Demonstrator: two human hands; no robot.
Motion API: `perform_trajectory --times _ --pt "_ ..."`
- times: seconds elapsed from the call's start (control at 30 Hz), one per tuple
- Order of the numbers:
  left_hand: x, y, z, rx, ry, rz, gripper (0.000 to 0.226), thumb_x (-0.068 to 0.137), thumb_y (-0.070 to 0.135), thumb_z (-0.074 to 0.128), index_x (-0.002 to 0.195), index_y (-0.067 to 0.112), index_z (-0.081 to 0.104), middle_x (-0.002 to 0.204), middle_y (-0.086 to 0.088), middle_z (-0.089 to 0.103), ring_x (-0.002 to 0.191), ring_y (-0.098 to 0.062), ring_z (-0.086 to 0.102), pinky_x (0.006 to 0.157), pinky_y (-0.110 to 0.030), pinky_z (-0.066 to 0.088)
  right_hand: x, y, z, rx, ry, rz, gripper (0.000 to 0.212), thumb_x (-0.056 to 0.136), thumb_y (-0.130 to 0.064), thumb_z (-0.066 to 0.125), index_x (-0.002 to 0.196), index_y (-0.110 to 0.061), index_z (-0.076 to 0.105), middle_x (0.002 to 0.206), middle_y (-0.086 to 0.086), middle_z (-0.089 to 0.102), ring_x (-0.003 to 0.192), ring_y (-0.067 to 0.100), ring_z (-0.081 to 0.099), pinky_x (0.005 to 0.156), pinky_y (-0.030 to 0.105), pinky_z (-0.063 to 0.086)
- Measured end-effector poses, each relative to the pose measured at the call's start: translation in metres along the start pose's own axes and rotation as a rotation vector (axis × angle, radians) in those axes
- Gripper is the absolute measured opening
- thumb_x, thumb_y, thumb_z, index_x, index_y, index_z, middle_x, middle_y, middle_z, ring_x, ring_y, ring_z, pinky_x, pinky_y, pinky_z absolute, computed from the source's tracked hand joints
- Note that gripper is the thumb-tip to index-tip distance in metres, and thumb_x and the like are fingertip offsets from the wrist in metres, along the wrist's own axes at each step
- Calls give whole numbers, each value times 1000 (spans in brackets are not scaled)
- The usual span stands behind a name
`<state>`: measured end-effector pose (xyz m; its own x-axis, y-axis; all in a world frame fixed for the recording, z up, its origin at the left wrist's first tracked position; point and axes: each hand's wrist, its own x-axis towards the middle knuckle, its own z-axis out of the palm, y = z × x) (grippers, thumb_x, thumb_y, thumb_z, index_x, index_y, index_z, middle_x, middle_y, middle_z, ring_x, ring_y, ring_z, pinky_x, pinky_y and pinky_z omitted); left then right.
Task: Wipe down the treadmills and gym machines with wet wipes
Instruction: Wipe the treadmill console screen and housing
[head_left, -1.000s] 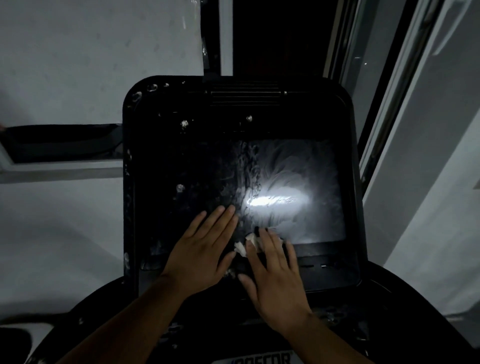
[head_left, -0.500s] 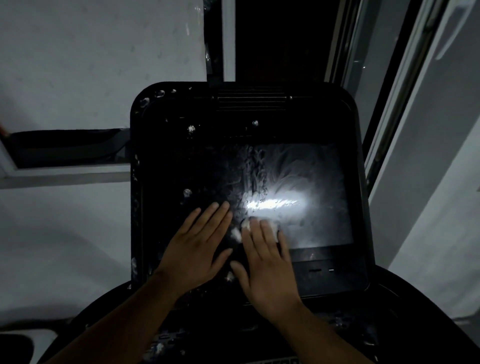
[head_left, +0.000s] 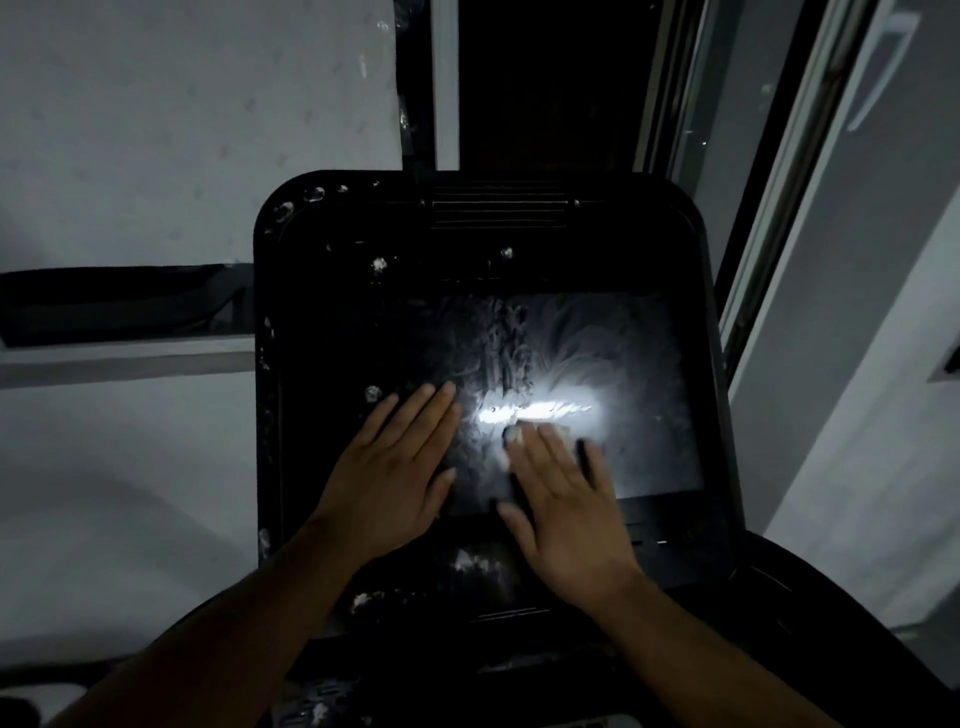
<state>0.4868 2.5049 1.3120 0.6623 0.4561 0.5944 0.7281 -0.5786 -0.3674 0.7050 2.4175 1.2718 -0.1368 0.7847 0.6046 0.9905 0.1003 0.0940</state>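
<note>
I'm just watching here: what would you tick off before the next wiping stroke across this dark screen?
1. The wipe sits under the right hand: ok, its white edge peeks out at the fingertips.
2. The left hand lies flat and holds nothing: ok, it rests on the screen beside the right.
3. The screen is free of streaks: not ok, swirled smears cover it.
4. The console frame is free of white specks: not ok, several sit near its top.
5. The wipe is wet enough: cannot tell.
</note>
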Motion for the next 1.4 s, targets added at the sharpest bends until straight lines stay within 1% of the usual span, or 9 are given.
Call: perform_trajectory --times 0.1,0.27,0.43,0.6,0.77,0.93,1.1,1.27,1.4 --pt "8 -6 1 -11 -9 -8 68 101 43 37 157 6 33 167 -10 23 155 -25 22 122 -49 26 35 -17 -4 85 15 135 68 102 -55 30 158 -16 33 166 5 24 155 23 15 121 51 13" --pt "8 -4 4 -11 18 0 68 100 42 37 158 6 32 167 -11 23 154 -25 23 122 -48 25 -1 0 1 -5 -24 -123 66 99 -53 39 155 -18 37 164 3 32 154 19 19 118 55 22" --pt "9 -9 2 -14 2 20 70 100 45 39 157 6 34 167 -10 24 154 -25 24 121 -48 27 51 -5 -11 73 0 114 66 103 -54 27 157 -17 35 165 4 27 155 21 15 122 50 10" --pt "28 -18 -4 5 -22 23 75 97 52 38 157 7 34 167 -9 25 154 -24 25 123 -46 23 21 6 -8 16 -28 -112 64 102 -52 35 156 -18 38 165 2 30 155 18 18 121 53 19" --pt "35 -19 -5 5 -11 29 76 97 53 39 157 6 35 167 -9 25 154 -24 24 123 -45 22 71 0 -16 84 31 131 65 103 -53 29 157 -17 35 165 4 27 155 20 17 123 47 9" --pt "41 -24 -7 21 -8 52 80 95 58 39 156 6 37 166 -9 26 153 -24 26 123 -44 21 36 14 -10 26 -28 -81 64 102 -52 34 157 -19 36 166 1 26 155 17 16 122 49 14" --pt "58 -28 -9 5 -39 14 91 92 69 37 158 8 31 168 -9 22 155 -23 22 124 -44 20 85 10 -16 108 31 129 64 103 -54 29 159 -24 29 167 1 23 156 17 11 125 47 7" --pt "63 -27 -5 10 -27 1 104 87 81 37 159 7 29 169 -8 18 156 -21 17 125 -42 15 50 23 -16 61 -6 -97 61 104 -52 33 157 -21 36 165 -1 29 155 14 14 123 49 16" --pt "65 -29 -6 20 -12 17 104 87 82 34 158 7 31 168 -9 21 155 -22 19 124 -43 17 95 38 -25 88 44 84 63 103 -54 27 156 -21 38 163 0 33 154 15 20 123 43 5"
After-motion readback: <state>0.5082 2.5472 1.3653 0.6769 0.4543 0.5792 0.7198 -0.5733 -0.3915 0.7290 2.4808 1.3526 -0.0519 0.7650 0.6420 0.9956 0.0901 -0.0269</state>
